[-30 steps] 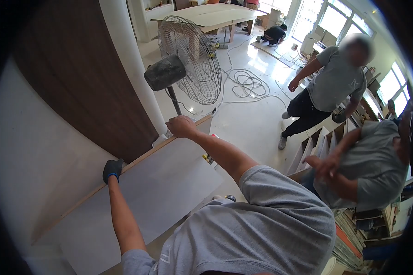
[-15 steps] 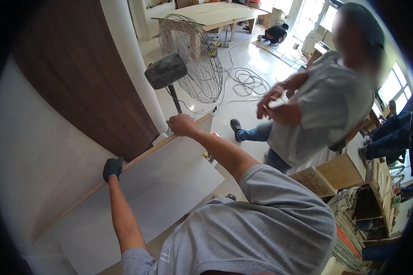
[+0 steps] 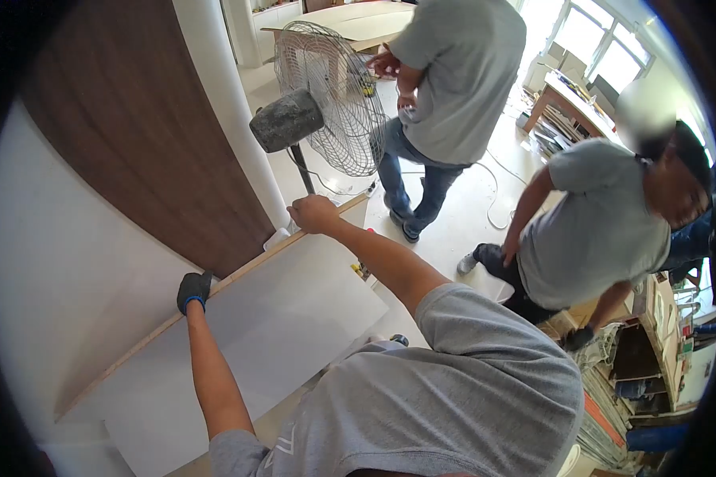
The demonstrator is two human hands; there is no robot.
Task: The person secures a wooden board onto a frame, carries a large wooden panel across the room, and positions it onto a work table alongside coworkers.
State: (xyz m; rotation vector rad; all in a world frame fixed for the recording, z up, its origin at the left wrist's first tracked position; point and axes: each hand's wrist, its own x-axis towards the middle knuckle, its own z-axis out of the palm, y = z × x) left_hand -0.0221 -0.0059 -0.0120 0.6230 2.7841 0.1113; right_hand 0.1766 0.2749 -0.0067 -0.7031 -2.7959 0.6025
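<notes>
A large white panel [image 3: 270,318] stands on edge in front of me, with a bare wooden strip along its top. My left hand [image 3: 193,292], in a dark glove with a blue cuff, is closed over that top edge left of the middle. Farther along, toward the right end, my bare right hand [image 3: 313,215] grips the same edge, its knuckles upward. Fingertips of both hands are hidden behind the panel. Just beyond my right hand is a standing fan [image 3: 326,99] with a wire cage and a dusty motor housing.
A dark wood-grain wall panel [image 3: 135,135] and white column [image 3: 231,103] rise at left. One person [image 3: 469,79] in grey stands beyond the fan; another [image 3: 605,230] is at right near cluttered wooden boxes [image 3: 652,342]. A pale table [image 3: 350,20] stands behind; cable [image 3: 493,199] lies across the floor.
The nearby person in grey has moved left, toward the fan, turning away. Another person has come into view at right. My hands and the panel have hardly moved.
</notes>
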